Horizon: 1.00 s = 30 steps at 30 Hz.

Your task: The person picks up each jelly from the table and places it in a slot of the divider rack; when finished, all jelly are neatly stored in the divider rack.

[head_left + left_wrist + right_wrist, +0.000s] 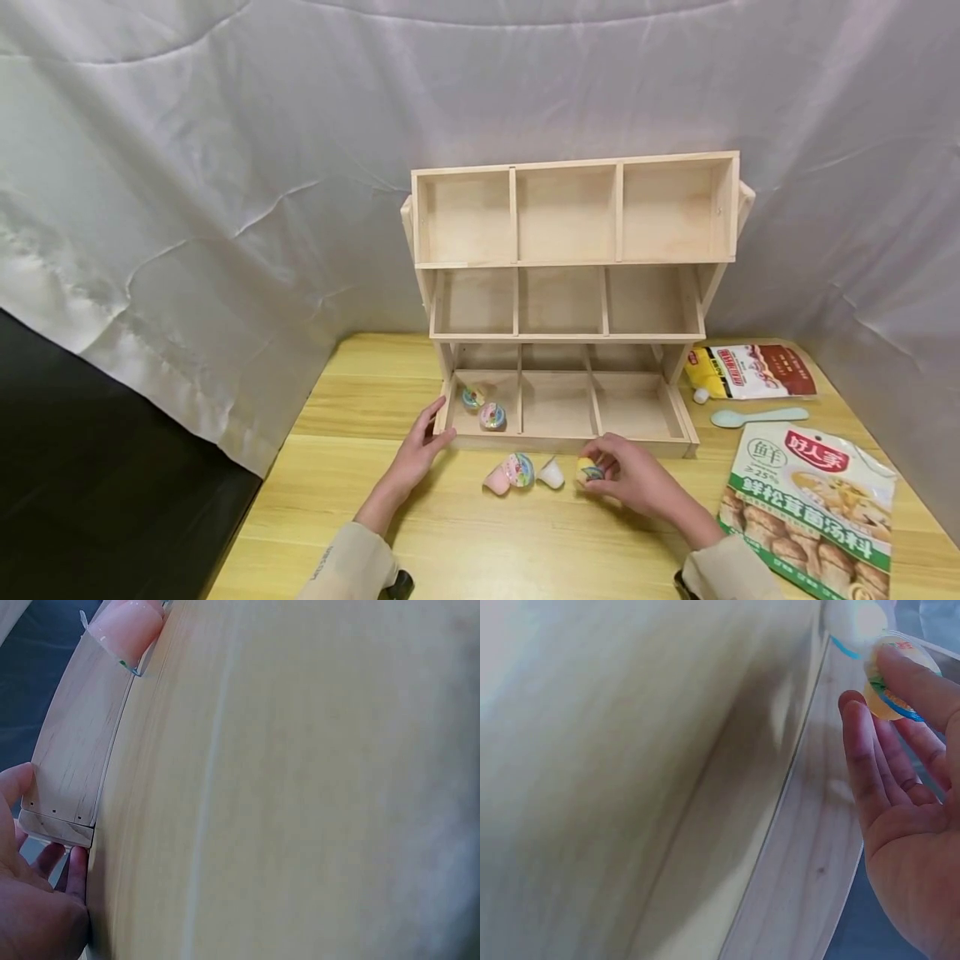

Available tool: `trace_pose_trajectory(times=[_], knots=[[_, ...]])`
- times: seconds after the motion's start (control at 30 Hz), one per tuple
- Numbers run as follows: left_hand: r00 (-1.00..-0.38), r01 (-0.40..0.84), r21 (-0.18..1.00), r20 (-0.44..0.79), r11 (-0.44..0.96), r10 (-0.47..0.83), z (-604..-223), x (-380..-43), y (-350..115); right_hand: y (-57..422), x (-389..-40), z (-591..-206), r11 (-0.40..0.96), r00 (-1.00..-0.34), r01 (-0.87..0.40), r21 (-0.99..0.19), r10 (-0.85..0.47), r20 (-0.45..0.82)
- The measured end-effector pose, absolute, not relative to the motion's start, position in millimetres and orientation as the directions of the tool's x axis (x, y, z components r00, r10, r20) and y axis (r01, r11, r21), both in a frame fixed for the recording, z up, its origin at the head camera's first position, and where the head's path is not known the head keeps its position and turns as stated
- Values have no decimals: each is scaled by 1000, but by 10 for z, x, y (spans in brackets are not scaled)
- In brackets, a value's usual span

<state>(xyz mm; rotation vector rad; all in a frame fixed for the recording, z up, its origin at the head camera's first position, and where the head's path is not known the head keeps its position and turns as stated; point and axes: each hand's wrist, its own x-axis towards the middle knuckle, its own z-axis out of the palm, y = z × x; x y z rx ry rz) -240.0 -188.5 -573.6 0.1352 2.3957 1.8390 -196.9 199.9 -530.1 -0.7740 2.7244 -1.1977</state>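
Note:
Between its thumb and fingers, my right hand [633,475] pinches a small yellow jelly cup [886,703] with a printed film lid, just in front of the wooden rack's lower tray. My left hand [412,457] grips the front left corner of the three-tier wooden rack [570,337], thumb on its front board. On the table between the hands lie a pink jelly cup [497,481], one with its colourful lid [519,470] showing, and a whitish jelly cup [551,474]. Two more jelly cups [492,416] sit in the bottom left compartment.
Right of the rack lie a yellow and red-brown spouted pouch [757,371], a pale green spoon [759,417] and a large green and white food packet [813,504]. A grey curtain [300,167] hangs behind and at the sides of the wooden table [330,475].

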Motion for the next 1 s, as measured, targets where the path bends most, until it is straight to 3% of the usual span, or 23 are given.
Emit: trace_pose_trajectory(times=[0.43, 1.0], knots=[[-989, -4, 966, -41, 257, 141, -5718, -2395, -1882, 1939, -2042, -5231, 502, -925, -351, -790, -315, 211], [-988, -4, 965, -44, 262, 147, -5737, -2393, -1888, 1839, -2139, -5216, 418, -977, -197, -887, -160, 141]])
